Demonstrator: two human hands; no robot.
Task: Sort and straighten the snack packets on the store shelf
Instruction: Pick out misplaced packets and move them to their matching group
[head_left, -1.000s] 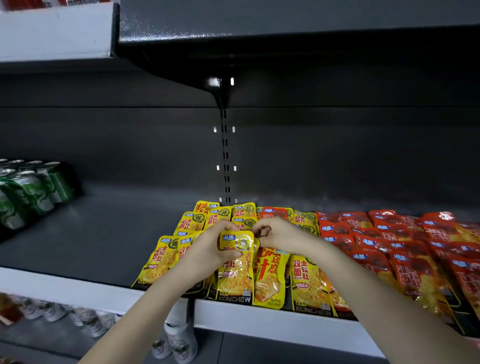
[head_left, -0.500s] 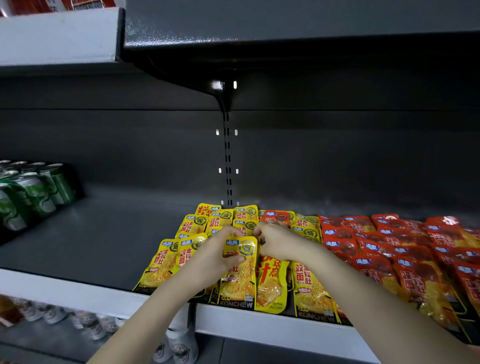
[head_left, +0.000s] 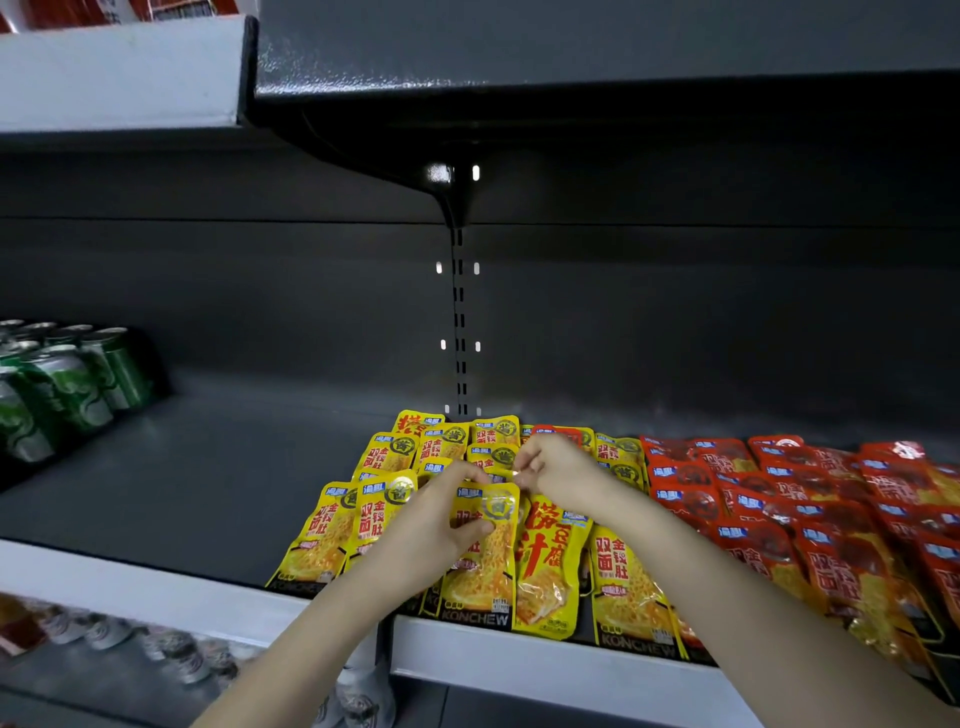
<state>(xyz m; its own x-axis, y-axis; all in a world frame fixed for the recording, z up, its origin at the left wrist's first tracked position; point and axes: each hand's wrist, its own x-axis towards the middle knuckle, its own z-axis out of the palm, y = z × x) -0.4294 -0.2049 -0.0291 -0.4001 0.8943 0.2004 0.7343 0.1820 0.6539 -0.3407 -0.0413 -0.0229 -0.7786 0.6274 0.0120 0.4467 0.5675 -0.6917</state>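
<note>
Yellow snack packets (head_left: 332, 535) lie in overlapping rows on the dark shelf (head_left: 197, 483), with red snack packets (head_left: 810, 519) to their right. My left hand (head_left: 436, 525) grips one yellow packet (head_left: 485, 561) at its upper left, thumb across its front. My right hand (head_left: 561, 478) pinches the same packet's top right corner. A yellow packet with large red characters (head_left: 545, 571) lies just right of it, near the shelf's front edge.
Green drink cans (head_left: 62, 384) stand at the shelf's far left. A white front rail (head_left: 519, 660) runs along the shelf edge. An upper shelf (head_left: 571, 47) overhangs. More cans (head_left: 109, 634) lie on the shelf below.
Both hands and the held yellow packet have shifted slightly back and down toward the row; the grip stays the same.
</note>
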